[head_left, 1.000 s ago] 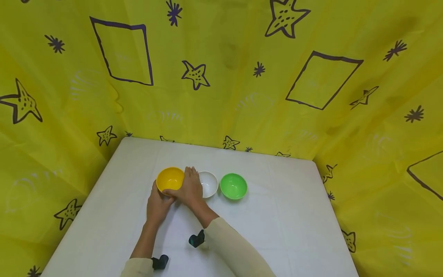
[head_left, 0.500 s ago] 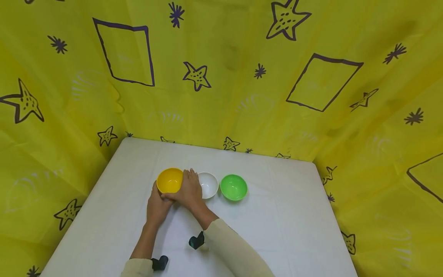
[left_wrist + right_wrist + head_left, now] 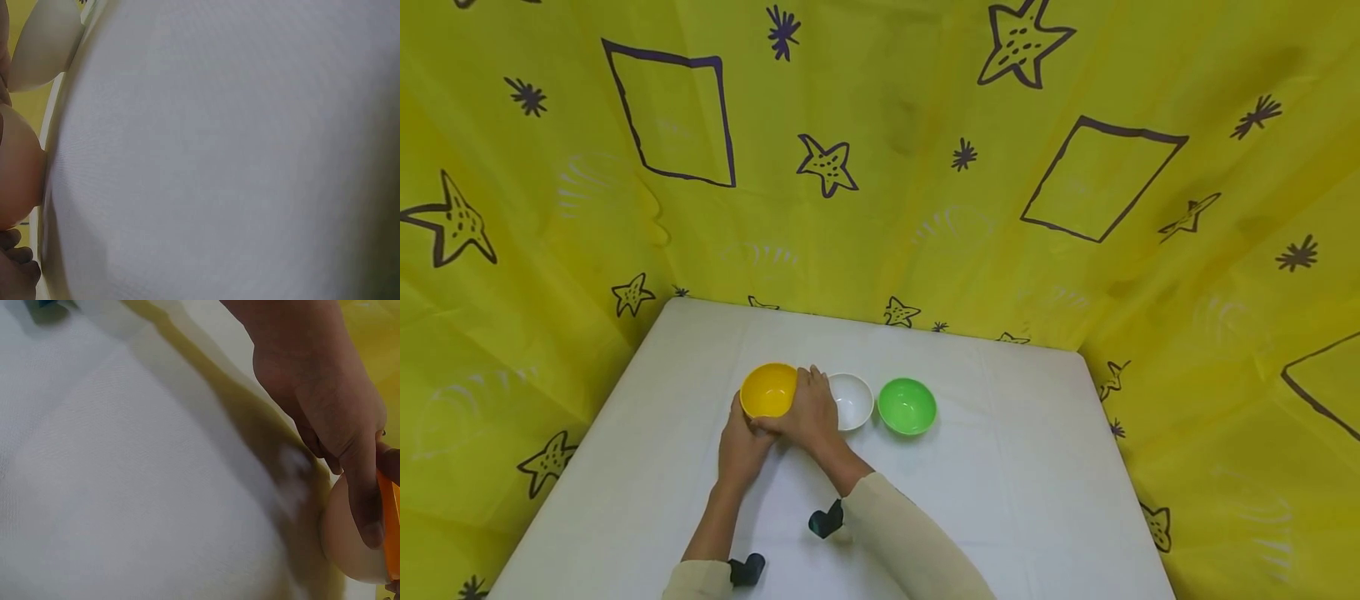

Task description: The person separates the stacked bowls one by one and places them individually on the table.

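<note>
A yellow bowl (image 3: 768,390) is held between both hands in the head view, its inside facing up. My left hand (image 3: 741,450) grips its left and near side; the right wrist view shows that hand's thumb (image 3: 365,506) along the pale outer wall. My right hand (image 3: 811,412) grips the bowl's right side, with its thumb across the near rim and its fingers pointing away. Just right of that hand is a white bowl (image 3: 853,402), partly hidden by it. Farther right stands a green bowl (image 3: 907,407). Whether the yellow bowl's base touches the table is unclear.
The bowls stand in a row on a white-covered table (image 3: 1000,500). A yellow curtain (image 3: 895,233) with starfish drawings surrounds the table at the back and sides. A dark device (image 3: 826,520) sits at my right wrist, and another dark device (image 3: 747,569) at my left.
</note>
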The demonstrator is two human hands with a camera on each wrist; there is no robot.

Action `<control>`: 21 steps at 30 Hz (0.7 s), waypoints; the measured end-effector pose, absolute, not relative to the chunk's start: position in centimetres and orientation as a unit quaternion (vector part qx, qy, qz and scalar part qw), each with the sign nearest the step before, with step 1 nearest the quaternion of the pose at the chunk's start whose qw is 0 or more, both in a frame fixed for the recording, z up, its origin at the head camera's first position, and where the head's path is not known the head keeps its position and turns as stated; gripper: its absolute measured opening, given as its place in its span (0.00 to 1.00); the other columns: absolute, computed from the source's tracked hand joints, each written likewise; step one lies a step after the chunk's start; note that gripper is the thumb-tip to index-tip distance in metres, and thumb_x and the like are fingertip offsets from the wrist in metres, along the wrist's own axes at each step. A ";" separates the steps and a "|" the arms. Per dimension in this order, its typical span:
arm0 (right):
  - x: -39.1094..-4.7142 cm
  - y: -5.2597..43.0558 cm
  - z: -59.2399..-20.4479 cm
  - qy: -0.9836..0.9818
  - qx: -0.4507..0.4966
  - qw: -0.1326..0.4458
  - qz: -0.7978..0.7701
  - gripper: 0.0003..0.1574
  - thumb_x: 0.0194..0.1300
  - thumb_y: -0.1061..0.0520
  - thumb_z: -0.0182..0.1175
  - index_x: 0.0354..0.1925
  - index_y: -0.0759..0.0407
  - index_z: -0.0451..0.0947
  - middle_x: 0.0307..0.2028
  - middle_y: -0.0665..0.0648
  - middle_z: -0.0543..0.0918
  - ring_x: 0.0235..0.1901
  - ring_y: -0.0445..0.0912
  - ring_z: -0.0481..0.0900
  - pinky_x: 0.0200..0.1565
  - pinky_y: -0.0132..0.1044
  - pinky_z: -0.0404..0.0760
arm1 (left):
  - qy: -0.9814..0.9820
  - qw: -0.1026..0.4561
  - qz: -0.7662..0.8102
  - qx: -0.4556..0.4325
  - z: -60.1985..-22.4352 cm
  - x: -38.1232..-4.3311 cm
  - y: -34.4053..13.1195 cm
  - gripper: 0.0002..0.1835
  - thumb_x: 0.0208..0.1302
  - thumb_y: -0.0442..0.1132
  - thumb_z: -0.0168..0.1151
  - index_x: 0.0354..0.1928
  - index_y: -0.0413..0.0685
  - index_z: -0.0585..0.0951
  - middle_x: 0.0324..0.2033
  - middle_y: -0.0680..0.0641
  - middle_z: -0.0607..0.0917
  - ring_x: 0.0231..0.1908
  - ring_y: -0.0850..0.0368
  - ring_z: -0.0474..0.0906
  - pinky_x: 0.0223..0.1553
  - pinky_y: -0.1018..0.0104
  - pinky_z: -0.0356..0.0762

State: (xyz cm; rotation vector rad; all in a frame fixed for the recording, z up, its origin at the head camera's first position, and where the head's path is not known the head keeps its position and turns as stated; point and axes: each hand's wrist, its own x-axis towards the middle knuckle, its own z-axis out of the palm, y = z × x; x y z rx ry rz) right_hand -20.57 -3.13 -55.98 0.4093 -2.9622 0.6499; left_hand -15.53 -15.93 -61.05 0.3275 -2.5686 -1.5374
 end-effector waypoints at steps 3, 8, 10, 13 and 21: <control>-20.6 -3.0 -55.8 -0.965 0.133 0.051 0.219 0.61 0.47 0.20 0.74 0.62 0.59 0.71 0.52 0.54 0.80 0.64 0.51 0.75 0.60 0.40 0.80 | -0.851 0.062 -0.511 0.108 -60.9 -15.6 -15.9 0.50 0.67 0.39 0.74 0.81 0.38 0.53 0.76 0.34 0.66 0.74 0.35 0.63 0.76 0.39 0.57; -20.7 -2.6 -55.3 -0.960 0.138 0.051 0.239 0.61 0.48 0.21 0.75 0.63 0.59 0.72 0.53 0.55 0.80 0.66 0.52 0.74 0.61 0.43 0.81 | -0.851 0.067 -0.511 0.102 -61.1 -15.7 -16.0 0.50 0.66 0.41 0.75 0.80 0.39 0.54 0.75 0.34 0.67 0.74 0.36 0.64 0.75 0.39 0.57; -20.7 -2.4 -55.1 -0.957 0.140 0.053 0.247 0.60 0.48 0.22 0.75 0.63 0.60 0.72 0.53 0.55 0.81 0.66 0.52 0.74 0.61 0.43 0.81 | -0.850 0.071 -0.512 0.101 -61.2 -15.7 -16.1 0.50 0.66 0.42 0.76 0.80 0.39 0.55 0.75 0.35 0.68 0.73 0.36 0.65 0.75 0.39 0.58; -20.8 -1.9 -54.7 -0.957 0.139 0.056 0.248 0.61 0.48 0.22 0.76 0.64 0.61 0.72 0.55 0.56 0.81 0.67 0.53 0.73 0.62 0.43 0.80 | -0.851 0.072 -0.511 0.100 -61.3 -15.7 -16.0 0.50 0.65 0.44 0.77 0.80 0.41 0.56 0.75 0.36 0.68 0.74 0.37 0.65 0.75 0.39 0.59; -20.9 -0.9 -53.1 -0.955 0.133 0.068 0.256 0.65 0.47 0.23 0.77 0.68 0.61 0.70 0.62 0.59 0.79 0.71 0.54 0.70 0.62 0.47 0.80 | -0.851 0.085 -0.510 0.097 -61.1 -15.7 -16.0 0.50 0.62 0.42 0.79 0.79 0.43 0.58 0.75 0.36 0.68 0.74 0.37 0.64 0.74 0.38 0.59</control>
